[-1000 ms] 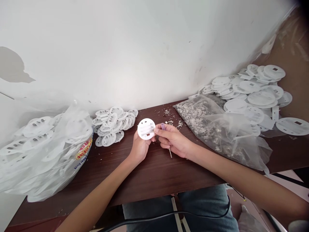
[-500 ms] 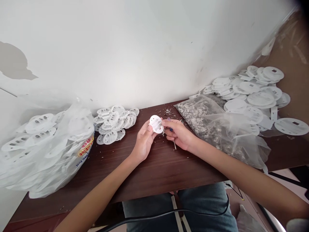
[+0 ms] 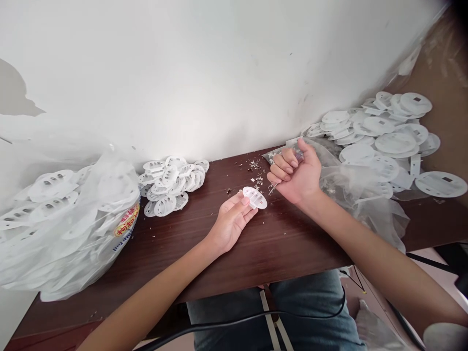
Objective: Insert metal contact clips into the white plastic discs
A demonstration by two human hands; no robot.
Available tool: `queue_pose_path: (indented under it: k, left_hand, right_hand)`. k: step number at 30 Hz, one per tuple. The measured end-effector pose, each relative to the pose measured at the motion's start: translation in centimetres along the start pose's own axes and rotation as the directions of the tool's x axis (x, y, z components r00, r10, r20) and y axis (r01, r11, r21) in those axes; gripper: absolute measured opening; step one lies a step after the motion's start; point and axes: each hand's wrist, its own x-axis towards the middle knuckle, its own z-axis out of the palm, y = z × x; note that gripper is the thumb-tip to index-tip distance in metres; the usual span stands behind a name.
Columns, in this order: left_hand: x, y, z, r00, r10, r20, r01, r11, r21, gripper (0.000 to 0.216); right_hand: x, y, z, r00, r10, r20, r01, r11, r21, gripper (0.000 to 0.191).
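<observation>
One slotted white disc (image 3: 257,197) is held above the bench (image 3: 256,263), its left edge pinched in the fingers of the left hand (image 3: 230,224). To the right, the right hand (image 3: 299,176) has its fingers curled around a thin tool (image 3: 273,188). Gripped only there, the disc might slip onto the small loose pieces (image 3: 259,181) on the far side.

White disc (image 3: 255,198), brown tabletop (image 3: 204,261) (wood-grained), blue trousers (image 3: 310,302)

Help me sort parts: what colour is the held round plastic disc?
The disc is white (head view).
</observation>
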Motion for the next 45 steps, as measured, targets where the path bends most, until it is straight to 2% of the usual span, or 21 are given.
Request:
queue_pose_path:
  k: [2,9,13,16,23,27,33,38,40,42,45]
  left_hand:
    - [0.0,-0.1,0.1,1.000,-0.006,0.024,0.006,1.000,0.008,0.036]
    - [0.0,0.0,0.2,0.998,-0.005,0.068,0.003,0.999,0.035,0.039]
    - [0.0,0.0,0.3,0.997,-0.005,0.079,0.001,0.999,0.047,0.039]
    - [0.0,0.0,0.4,0.997,-0.005,0.081,0.001,0.999,0.048,0.040]
    - [0.0,0.0,0.3,0.996,-0.005,0.090,0.001,0.999,0.038,0.038]
    - [-0.1,0.0,0.3,0.996,0.000,0.088,-0.003,0.999,0.035,0.036]
    - [0.0,0.0,0.4,0.997,0.007,0.076,-0.010,0.999,0.031,0.036]
    - [0.0,0.0,0.4,0.996,0.014,0.092,-0.018,0.999,0.043,0.039]
    - [-0.1,0.2,0.4,0.995,0.032,0.098,-0.035,0.999,0.037,0.041]
    - [-0.1,0.5,0.3,0.992,0.067,0.107,-0.071,0.997,0.035,0.045]
    - [0.0,1.0,0.1,0.982,0.140,0.124,-0.148,0.987,0.057,0.051]
  right_hand:
    - [-0.1,-0.1,0.0,0.998,-0.004,0.055,0.004,1.000,0.013,0.068]
    - [-0.7,0.5,0.8,0.990,0.027,0.135,-0.030,0.999,0.022,0.071]
    - [-0.9,0.7,1.0,0.977,0.067,0.204,-0.080,0.995,0.054,0.072]
    - [-0.9,0.7,1.1,0.972,0.091,0.218,-0.110,0.991,0.075,0.071]
    - [-1.0,0.8,1.1,0.970,0.056,0.236,-0.076,0.994,0.075,0.068]
    - [-1.1,0.6,1.4,0.969,0.072,0.238,-0.073,0.997,-0.004,0.070]
    - [-1.5,0.3,2.0,0.988,0.094,0.121,-0.068,0.976,-0.207,0.075]
    - [-1.6,0.2,2.1,0.990,0.037,0.133,0.001,0.962,-0.273,0.075]
    - [-1.8,-0.1,2.2,0.989,-0.032,0.147,0.080,0.940,-0.331,0.073]
    - [-2.2,-0.7,2.4,0.973,-0.100,0.206,0.185,0.872,-0.453,0.065]
    - [-2.4,-1.5,2.4,0.935,-0.081,0.346,0.309,0.664,-0.681,0.034]
